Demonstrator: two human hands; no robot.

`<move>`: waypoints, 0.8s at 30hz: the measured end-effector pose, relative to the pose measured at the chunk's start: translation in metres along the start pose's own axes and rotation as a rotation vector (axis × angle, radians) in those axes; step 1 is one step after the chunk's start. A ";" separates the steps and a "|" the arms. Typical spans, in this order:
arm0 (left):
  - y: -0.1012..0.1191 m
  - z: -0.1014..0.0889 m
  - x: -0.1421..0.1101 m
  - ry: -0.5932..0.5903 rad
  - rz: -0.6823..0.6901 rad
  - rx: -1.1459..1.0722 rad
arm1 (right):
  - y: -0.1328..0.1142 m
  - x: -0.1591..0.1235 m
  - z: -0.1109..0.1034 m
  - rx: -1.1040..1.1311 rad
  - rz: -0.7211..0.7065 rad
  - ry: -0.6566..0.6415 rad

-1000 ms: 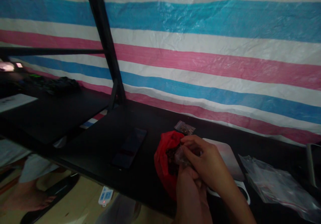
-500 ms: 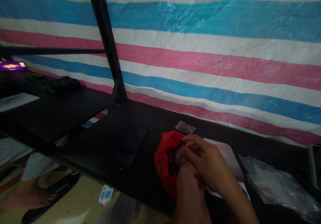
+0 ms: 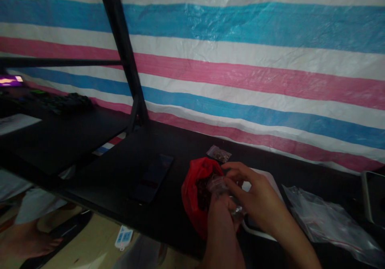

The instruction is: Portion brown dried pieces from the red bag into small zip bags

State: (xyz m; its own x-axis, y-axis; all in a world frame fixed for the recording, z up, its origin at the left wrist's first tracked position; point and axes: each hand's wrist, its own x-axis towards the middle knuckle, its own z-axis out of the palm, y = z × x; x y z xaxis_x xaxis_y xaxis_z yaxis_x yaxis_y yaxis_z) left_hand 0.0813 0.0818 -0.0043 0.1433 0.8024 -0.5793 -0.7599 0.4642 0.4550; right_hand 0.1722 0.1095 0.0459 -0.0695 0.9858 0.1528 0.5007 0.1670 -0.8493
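A red plastic bag (image 3: 189, 192) stands with its mouth spread, dark reddish-brown small pieces (image 3: 204, 192) inside. Over its right side, my left hand (image 3: 224, 204) is closed around a small clear zip bag (image 3: 218, 184); its fingers are partly hidden. My right hand (image 3: 255, 186) pinches the same bag from the right with thumb and fingers. Just behind the red bag lies another small zip bag (image 3: 219, 154) with brownish bits in it. Under my right hand is a flat, pale object with rounded corners (image 3: 269, 178), mostly covered.
A dark phone (image 3: 153, 178) lies on the black table (image 3: 177, 140) to the left. Flat clear zip bags (image 3: 331, 221) are piled at the right, near a dark device (image 3: 373, 198) at the edge. A black post (image 3: 122, 44) rises behind. Another person's foot (image 3: 33, 239) shows at lower left.
The small clear bag shows more between my hands, with shiny plastic by my left hand. My right hand has shifted slightly down and right. The view has turned slightly to the right.
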 end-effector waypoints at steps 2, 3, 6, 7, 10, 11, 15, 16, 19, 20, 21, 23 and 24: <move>0.005 0.004 0.000 0.022 0.054 0.027 | 0.001 -0.002 -0.009 0.037 -0.016 0.020; 0.007 0.006 -0.001 0.035 0.091 0.044 | 0.002 -0.003 -0.015 0.055 -0.018 0.028; 0.013 0.016 -0.006 0.012 0.201 0.064 | 0.007 -0.006 -0.032 0.100 -0.011 0.022; 0.014 0.019 -0.009 -0.010 0.222 0.060 | 0.009 -0.008 -0.038 0.123 -0.009 0.014; 0.014 0.023 -0.017 -0.096 0.265 0.096 | 0.013 -0.013 -0.057 0.207 -0.006 0.045; 0.015 0.022 -0.018 -0.093 0.295 0.128 | 0.015 -0.015 -0.064 0.220 -0.008 0.088; 0.022 0.016 -0.019 -0.021 0.526 0.252 | 0.033 -0.018 -0.086 0.167 0.027 0.233; 0.026 0.015 -0.018 -0.005 0.573 0.285 | 0.040 -0.018 -0.090 0.148 0.048 0.247; 0.036 0.013 -0.018 0.041 0.638 0.378 | 0.065 -0.015 -0.096 0.036 0.124 0.292; 0.039 0.013 -0.018 0.056 0.646 0.394 | 0.073 -0.014 -0.097 -0.026 0.150 0.309; 0.042 0.014 -0.019 0.064 0.655 0.398 | 0.080 -0.013 -0.097 -0.087 0.171 0.326; 0.047 0.016 -0.021 0.065 0.696 0.377 | 0.089 -0.011 -0.097 -0.190 0.189 0.361; 0.050 0.017 -0.021 0.066 0.730 0.363 | 0.092 -0.011 -0.098 -0.227 0.182 0.385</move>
State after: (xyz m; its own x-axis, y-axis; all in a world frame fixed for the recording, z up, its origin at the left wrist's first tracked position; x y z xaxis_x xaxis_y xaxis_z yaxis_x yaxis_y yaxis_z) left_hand 0.0514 0.0943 0.0423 -0.3541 0.9312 -0.0862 -0.3936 -0.0649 0.9170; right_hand 0.3034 0.1126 0.0157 0.3398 0.9135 0.2237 0.6539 -0.0584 -0.7543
